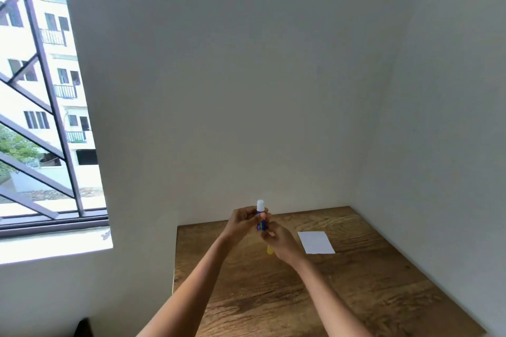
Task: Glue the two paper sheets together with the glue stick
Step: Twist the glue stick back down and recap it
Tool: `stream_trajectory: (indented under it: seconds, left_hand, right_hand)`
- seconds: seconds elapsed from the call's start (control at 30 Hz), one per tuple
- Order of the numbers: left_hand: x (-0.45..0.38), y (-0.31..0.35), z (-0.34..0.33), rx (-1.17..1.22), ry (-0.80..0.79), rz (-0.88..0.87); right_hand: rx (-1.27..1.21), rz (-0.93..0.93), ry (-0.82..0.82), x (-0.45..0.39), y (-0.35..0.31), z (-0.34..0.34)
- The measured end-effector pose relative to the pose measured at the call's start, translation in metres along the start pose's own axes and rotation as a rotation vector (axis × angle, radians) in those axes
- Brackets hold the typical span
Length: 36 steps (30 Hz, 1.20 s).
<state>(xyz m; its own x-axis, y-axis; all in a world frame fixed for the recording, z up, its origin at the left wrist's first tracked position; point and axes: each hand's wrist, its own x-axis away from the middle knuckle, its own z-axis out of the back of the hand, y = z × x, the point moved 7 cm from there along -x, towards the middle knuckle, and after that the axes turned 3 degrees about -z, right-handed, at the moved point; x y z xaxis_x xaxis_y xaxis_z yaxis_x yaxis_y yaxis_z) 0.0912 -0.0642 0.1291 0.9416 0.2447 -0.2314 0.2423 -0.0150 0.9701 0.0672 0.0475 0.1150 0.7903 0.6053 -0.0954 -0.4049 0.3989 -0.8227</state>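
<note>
I hold a blue glue stick (pixel 261 216) upright above the wooden table (pixel 356 295), its white tip pointing up. My left hand (pixel 243 223) grips the upper barrel. My right hand (pixel 282 243) pinches the lower end of the barrel, and a yellow piece (pixel 270 250) pokes out under its palm; I cannot tell whether it is the cap. A white paper sheet (pixel 316 242) lies flat on the table, right of my hands. Only one sheet edge shows, so I cannot tell if a second lies under it.
The table stands in a corner, with a white wall (pixel 273 90) behind it and another along its right side. Left of it is a window (pixel 41 117) with dark metal bars and a white sill.
</note>
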Motion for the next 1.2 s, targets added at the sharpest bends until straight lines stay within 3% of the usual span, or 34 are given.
stream_trajectory:
  seconds: [0.13,0.2,0.3,0.47,0.53,0.63,0.7,0.77,0.9,0.97,1.07,1.13,1.2]
  left_hand:
    - [-0.01,0.009,-0.007,0.035,0.113,-0.03]
    - [-0.016,0.011,-0.009,0.028,0.12,-0.024]
    - [-0.022,0.015,-0.007,0.013,0.073,-0.043]
    - [-0.034,0.026,-0.006,0.033,0.036,-0.072]
    - [-0.04,0.031,-0.006,0.031,0.061,-0.095]
    - [-0.05,0.04,-0.01,0.028,0.119,-0.119]
    - [-0.055,0.046,-0.015,0.027,0.111,-0.122]
    - [-0.058,0.05,-0.015,0.019,0.085,-0.125]
    - [-0.061,0.05,-0.003,0.039,0.079,-0.129]
    - [-0.062,0.05,-0.004,0.051,0.087,-0.129]
    - [-0.064,0.054,-0.008,0.06,0.124,-0.155]
    - [-0.066,0.055,-0.01,0.058,0.109,-0.158]
    - [-0.067,0.056,-0.008,0.059,0.083,-0.152]
  right_hand:
    - [0.175,0.059,0.506,0.0,-0.014,0.022]
    - [0.112,0.072,0.615,-0.001,-0.012,0.021]
    - [0.055,0.104,0.477,-0.017,-0.006,0.019]
    - [-0.097,0.067,-0.019,-0.038,-0.014,0.026]
    - [-0.004,0.096,0.06,-0.045,-0.016,0.037]
    - [0.185,0.057,0.489,-0.043,-0.019,0.056]
    - [0.136,0.057,0.63,-0.038,-0.024,0.059]
    - [0.044,0.07,0.539,-0.045,-0.025,0.055]
    - [-0.135,0.177,0.071,-0.058,-0.035,0.05]
    - [0.038,0.178,0.129,-0.061,-0.031,0.055]
    - [0.313,0.165,0.488,-0.057,-0.034,0.062]
    - [0.271,0.171,0.579,-0.053,-0.036,0.057]
    - [0.06,0.155,0.503,-0.057,-0.031,0.055]
